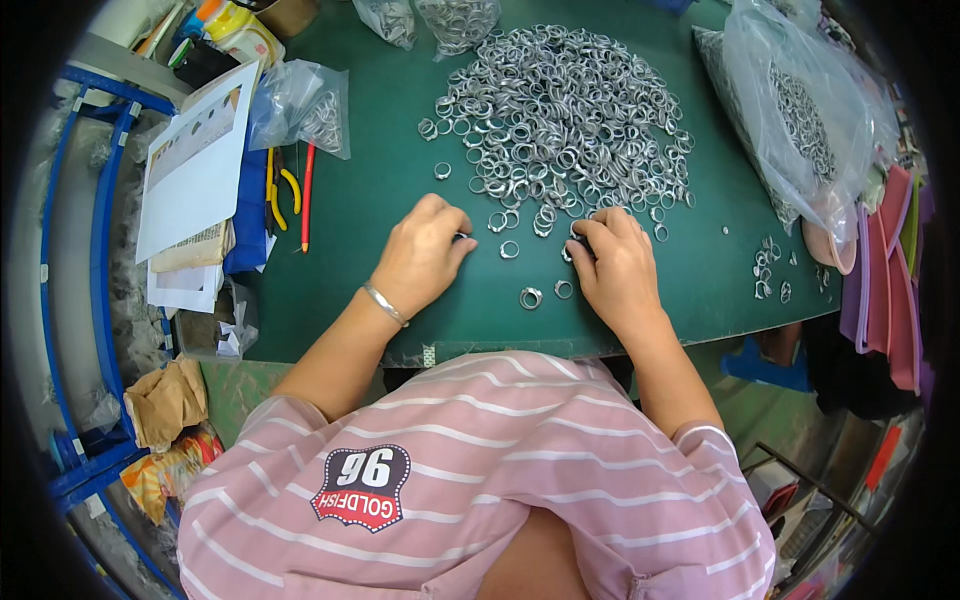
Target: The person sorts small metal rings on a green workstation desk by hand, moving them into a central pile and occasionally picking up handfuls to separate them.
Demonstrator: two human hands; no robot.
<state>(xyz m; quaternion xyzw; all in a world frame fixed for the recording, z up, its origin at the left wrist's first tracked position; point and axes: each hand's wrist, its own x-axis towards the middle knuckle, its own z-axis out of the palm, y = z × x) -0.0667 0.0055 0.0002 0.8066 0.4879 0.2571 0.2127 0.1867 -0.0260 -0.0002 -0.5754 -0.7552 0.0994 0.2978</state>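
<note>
A large heap of silver-coloured metal rings [570, 105] covers the far middle of the green table [370, 200]. My left hand [425, 245], with a bangle on its wrist, pinches a ring [461, 237] between thumb and fingertips; only a bit of it shows. At the heap's near edge, my right hand [615, 262] has thumb and fingers closed on another ring [577, 236], mostly covered by the fingers. Between my hands a loose ring [510, 250] lies on the table. Closer to me are a wider ring [530, 298] and a thinner ring [563, 290].
At the right stands a big clear bag of rings [800, 120], with a few ring pieces [767, 262] nearer me. Yellow-handled pliers [289, 192], a red pencil [307, 195] and a small bag [320, 115] lie left. Blue shelving [105, 230] borders the left side.
</note>
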